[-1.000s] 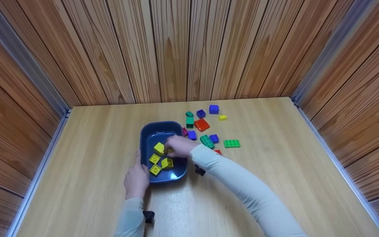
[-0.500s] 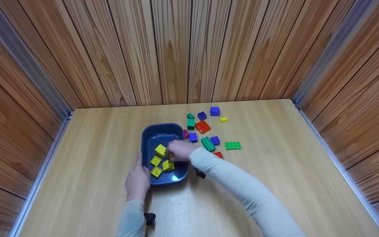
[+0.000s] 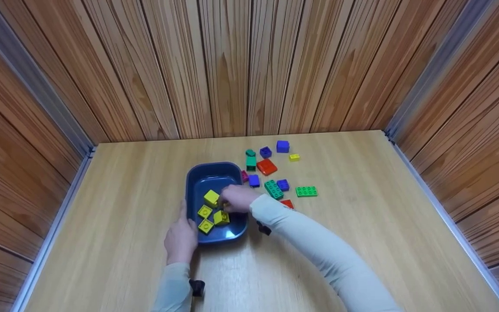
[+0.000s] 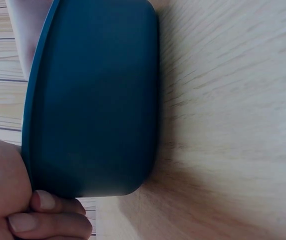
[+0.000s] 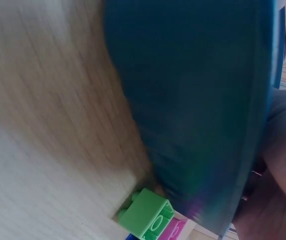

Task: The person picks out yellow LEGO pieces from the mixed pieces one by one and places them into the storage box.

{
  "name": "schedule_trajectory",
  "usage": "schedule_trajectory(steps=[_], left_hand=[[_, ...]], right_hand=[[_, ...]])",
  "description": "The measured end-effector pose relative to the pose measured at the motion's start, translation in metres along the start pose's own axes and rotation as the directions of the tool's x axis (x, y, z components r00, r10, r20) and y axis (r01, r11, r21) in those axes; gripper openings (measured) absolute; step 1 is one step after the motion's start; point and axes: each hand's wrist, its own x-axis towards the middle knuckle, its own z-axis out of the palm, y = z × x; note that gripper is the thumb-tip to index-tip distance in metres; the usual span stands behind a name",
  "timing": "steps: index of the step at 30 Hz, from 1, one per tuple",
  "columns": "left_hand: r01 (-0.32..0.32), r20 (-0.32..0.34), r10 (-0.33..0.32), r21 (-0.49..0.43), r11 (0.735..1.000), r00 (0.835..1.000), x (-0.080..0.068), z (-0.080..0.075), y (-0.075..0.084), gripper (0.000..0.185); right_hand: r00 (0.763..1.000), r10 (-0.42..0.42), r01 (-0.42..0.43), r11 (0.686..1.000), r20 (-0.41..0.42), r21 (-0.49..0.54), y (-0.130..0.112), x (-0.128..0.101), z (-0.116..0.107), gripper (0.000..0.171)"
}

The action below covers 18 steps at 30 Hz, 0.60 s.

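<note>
A dark blue tray [image 3: 214, 167] stands on the table with several yellow toy bricks [image 3: 205, 212] in its near half. My left hand [image 3: 181, 240] grips the tray's left side, one finger lying along the rim; in the left wrist view its curled fingers [image 4: 53, 220] show beside the tray wall. Over the right rim reaches my right hand [image 3: 237, 198], fingers curled down inside the tray. It pinches a yellow brick that is mostly covered by the fingers. In the right wrist view the tray wall hides those fingertips.
Right of the tray lie loose bricks: a dark green one [image 3: 273, 189], a bright green one [image 3: 306, 191], a red one [image 3: 267, 167], a small yellow one [image 3: 294, 157] and several blue ones [image 3: 283, 146]. Wooden panels [image 3: 228, 69] rise behind the table.
The whole scene shifted slightly down and right in view at first. Both hands, the tray and the bricks otherwise stay practically where they were.
</note>
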Motion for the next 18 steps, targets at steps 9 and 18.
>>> schedule_trajectory(steps=[9, 18], left_hand=[[-0.019, -0.016, 0.019, 0.021, 1.000, 1.000, 0.0007, 0.0009, -0.0008, 0.065], [-0.011, -0.005, 0.011, 0.016, 1.000, 1.000, 0.0009, 0.0009, -0.0005, 0.065]], right_hand=[[1.000, -0.005, 0.005, 1.000, 0.000, 0.000, 0.0010, -0.0001, -0.0007, 0.023], [1.000, 0.013, -0.013, 1.000, -0.007, 0.019, 0.0022, 0.0002, -0.0018, 0.026]])
